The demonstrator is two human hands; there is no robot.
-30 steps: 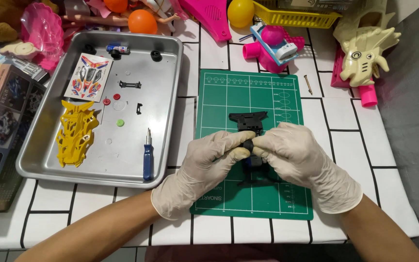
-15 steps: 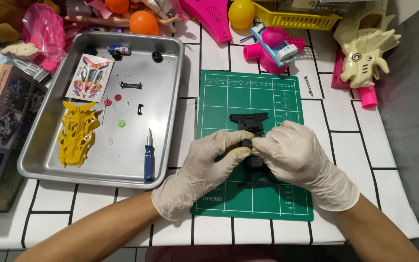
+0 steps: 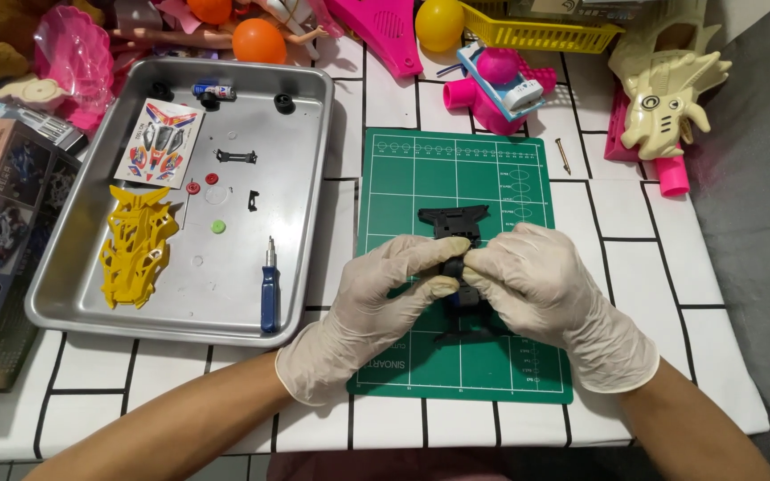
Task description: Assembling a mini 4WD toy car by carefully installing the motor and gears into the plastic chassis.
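both gloved hands — left hand (image 3: 376,307), right hand (image 3: 550,289) — pinch black chassis (image 3: 454,224).

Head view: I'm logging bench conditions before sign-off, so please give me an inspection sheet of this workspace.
Surface: white table with black grid lines; green cutting mat lies on it.
Job's things: black toy car chassis held over the mat, partly hidden by the hands.
Clutter: metal tray holding yellow car body, sticker sheet, blue screwdriver and small parts; pink and cream toys along the far edge; a screw beside the mat.
Grippers: left hand and right hand, both in pale gloves, pinch the chassis together.
Cables: nothing seen.
Surroundings: printed box at the left; grey floor at the right.
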